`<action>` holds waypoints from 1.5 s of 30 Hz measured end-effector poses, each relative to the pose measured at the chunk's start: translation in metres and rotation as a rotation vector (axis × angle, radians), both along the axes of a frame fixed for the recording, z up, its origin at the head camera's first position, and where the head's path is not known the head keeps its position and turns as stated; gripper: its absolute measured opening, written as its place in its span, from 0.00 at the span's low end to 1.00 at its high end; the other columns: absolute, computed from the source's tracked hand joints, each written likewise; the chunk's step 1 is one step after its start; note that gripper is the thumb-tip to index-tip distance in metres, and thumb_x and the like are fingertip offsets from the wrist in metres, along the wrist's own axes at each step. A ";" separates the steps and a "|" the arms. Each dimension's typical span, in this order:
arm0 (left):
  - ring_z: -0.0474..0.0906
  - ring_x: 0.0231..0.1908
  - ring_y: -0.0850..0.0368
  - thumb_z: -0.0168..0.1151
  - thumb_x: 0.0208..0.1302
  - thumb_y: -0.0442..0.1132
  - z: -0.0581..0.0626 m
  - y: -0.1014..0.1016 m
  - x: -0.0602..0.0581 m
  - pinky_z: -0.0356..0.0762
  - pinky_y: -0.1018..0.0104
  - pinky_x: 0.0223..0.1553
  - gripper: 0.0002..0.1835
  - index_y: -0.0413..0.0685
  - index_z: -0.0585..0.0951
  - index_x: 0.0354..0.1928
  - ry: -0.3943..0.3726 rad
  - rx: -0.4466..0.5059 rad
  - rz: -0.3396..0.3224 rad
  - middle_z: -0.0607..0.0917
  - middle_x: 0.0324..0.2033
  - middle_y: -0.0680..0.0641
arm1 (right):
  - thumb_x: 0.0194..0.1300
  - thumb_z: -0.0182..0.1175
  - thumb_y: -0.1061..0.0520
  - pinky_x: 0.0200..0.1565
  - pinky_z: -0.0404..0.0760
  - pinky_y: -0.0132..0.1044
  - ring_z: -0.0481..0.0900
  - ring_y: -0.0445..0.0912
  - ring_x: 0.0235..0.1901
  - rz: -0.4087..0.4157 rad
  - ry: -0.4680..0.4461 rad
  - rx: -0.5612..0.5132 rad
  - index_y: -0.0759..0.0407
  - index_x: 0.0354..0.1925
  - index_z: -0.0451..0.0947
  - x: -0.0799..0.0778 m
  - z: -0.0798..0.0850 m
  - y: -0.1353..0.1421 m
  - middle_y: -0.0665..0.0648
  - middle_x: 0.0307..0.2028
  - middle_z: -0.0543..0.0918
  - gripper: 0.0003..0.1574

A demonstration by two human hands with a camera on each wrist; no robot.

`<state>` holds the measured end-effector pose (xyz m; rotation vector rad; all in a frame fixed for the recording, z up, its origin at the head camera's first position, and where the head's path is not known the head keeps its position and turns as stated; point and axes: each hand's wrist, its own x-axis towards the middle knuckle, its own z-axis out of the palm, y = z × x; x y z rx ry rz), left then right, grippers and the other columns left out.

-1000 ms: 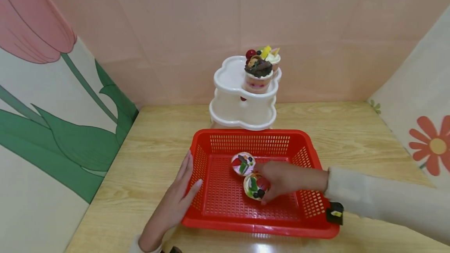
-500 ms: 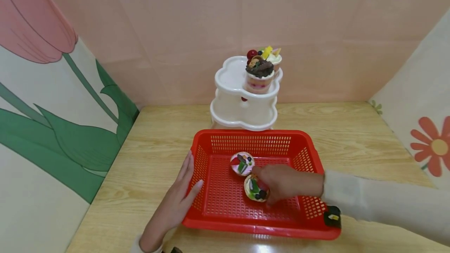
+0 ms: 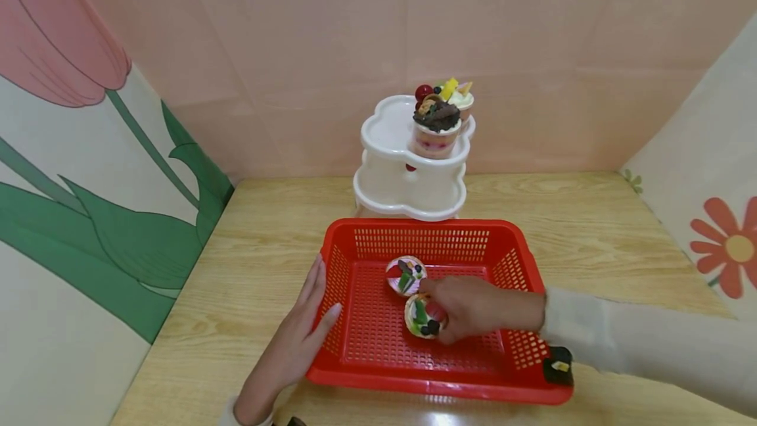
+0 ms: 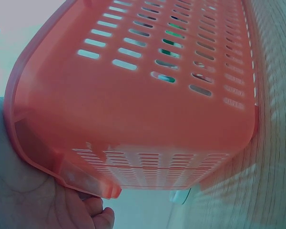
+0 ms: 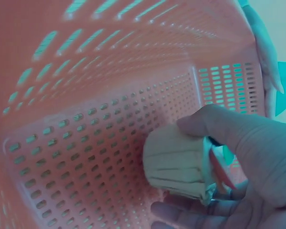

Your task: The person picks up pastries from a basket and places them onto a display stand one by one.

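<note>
Inside the red plastic basket (image 3: 367, 383), my right hand (image 3: 464, 311) holds a cupcake (image 3: 418, 317) topped with cream, a strawberry, dark berries and a green slice. In the right wrist view, thumb and fingers lie on opposite sides of its pale pleated cup (image 5: 174, 162). Just behind and left of it sits a second cupcake (image 3: 405, 275) with pink cream, a red piece and a green piece. My left hand (image 3: 292, 337) rests along the basket's left rim, fingers straight and thumb apart. The left wrist view shows its palm against the rim (image 4: 19, 119).
Behind the basket stands a white tiered stand (image 3: 384, 130) with scalloped trays. On its top tier are a chocolate-topped dessert cup (image 3: 436, 137) and a fruit-topped dessert cup (image 3: 464, 100). The wooden table (image 3: 591, 229) meets a pink backdrop (image 3: 284, 71).
My right hand has dipped slightly nearer, and the held cupcake has moved a little left. The pink-cream cupcake has also shifted slightly left. My left hand stays on the rim.
</note>
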<state>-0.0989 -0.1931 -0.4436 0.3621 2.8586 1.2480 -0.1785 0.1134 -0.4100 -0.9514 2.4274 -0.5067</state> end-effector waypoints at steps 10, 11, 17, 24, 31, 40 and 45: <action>0.40 0.78 0.58 0.42 0.79 0.62 -0.001 -0.001 -0.001 0.52 0.45 0.73 0.40 0.60 0.41 0.82 -0.003 0.001 0.002 0.36 0.80 0.65 | 0.49 0.79 0.54 0.37 0.82 0.31 0.79 0.38 0.37 -0.031 -0.035 -0.156 0.58 0.57 0.75 -0.008 0.013 0.008 0.44 0.40 0.82 0.39; 0.40 0.78 0.58 0.43 0.79 0.62 -0.001 -0.001 -0.001 0.52 0.45 0.73 0.40 0.60 0.41 0.82 -0.004 0.003 0.002 0.36 0.80 0.65 | 0.49 0.79 0.54 0.38 0.83 0.31 0.79 0.38 0.37 -0.027 -0.040 -0.182 0.58 0.58 0.74 -0.009 0.015 0.009 0.45 0.40 0.82 0.39; 0.40 0.78 0.57 0.43 0.79 0.62 -0.001 -0.001 -0.001 0.53 0.43 0.72 0.40 0.60 0.41 0.82 -0.015 0.013 0.002 0.36 0.80 0.64 | 0.51 0.77 0.54 0.40 0.84 0.32 0.80 0.40 0.38 -0.026 -0.026 -0.310 0.57 0.57 0.74 -0.015 0.024 0.016 0.46 0.42 0.82 0.36; 0.40 0.78 0.57 0.43 0.79 0.62 0.000 -0.001 0.000 0.52 0.42 0.72 0.40 0.61 0.41 0.82 -0.025 0.019 0.013 0.36 0.80 0.66 | 0.53 0.77 0.54 0.45 0.84 0.35 0.81 0.43 0.42 -0.114 -0.016 -0.424 0.52 0.59 0.73 -0.025 0.037 0.014 0.46 0.45 0.83 0.36; 0.40 0.78 0.57 0.42 0.78 0.63 0.000 0.000 0.000 0.54 0.41 0.72 0.40 0.63 0.40 0.82 -0.045 0.034 0.012 0.36 0.79 0.67 | 0.55 0.76 0.60 0.43 0.85 0.38 0.82 0.47 0.42 -0.213 -0.008 -0.604 0.58 0.59 0.74 -0.040 0.044 0.008 0.53 0.45 0.85 0.35; 0.40 0.78 0.58 0.42 0.78 0.64 -0.001 -0.002 -0.001 0.55 0.43 0.72 0.40 0.62 0.41 0.82 -0.053 0.033 0.011 0.35 0.79 0.68 | 0.54 0.79 0.58 0.38 0.85 0.36 0.81 0.48 0.40 -0.309 0.135 -0.657 0.61 0.60 0.76 -0.063 0.044 -0.006 0.57 0.44 0.85 0.37; 0.41 0.78 0.58 0.42 0.78 0.64 0.000 -0.002 -0.001 0.56 0.42 0.71 0.40 0.62 0.41 0.82 -0.049 0.037 0.007 0.35 0.79 0.68 | 0.54 0.78 0.58 0.35 0.84 0.34 0.81 0.48 0.39 -0.320 0.218 -0.660 0.60 0.60 0.76 -0.074 0.047 -0.012 0.57 0.44 0.85 0.37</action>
